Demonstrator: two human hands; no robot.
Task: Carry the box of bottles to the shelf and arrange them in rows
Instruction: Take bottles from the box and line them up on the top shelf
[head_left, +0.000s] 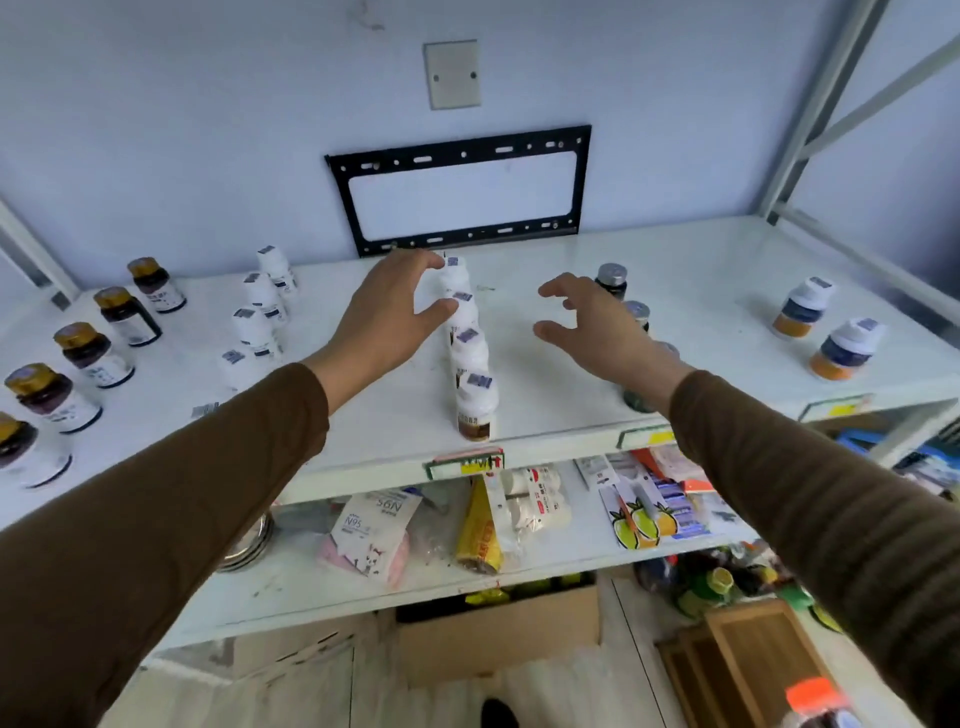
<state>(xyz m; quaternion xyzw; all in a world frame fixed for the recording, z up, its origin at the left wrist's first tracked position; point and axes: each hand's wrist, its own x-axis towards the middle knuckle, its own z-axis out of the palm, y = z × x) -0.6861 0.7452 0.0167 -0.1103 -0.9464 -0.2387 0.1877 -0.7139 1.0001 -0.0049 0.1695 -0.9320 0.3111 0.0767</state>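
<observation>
Left hand (387, 306) grip curled round rearmost white bottles (457, 288), right hand (592, 325) grip empty, beside row

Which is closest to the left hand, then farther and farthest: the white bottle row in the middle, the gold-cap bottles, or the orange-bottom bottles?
1. White bottle row: touching the left hand.
2. Gold-cap bottles: far left.
3. Orange-bottom bottles: far right.

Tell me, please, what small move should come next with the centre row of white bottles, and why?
Probably release the rearmost bottle of the white bottle row and draw the left hand back. Its fingers and thumb pinch that bottle, which already stands upright on the shelf in line with the three in front. The right hand hovers open beside the dark bottles, holding nothing.
</observation>
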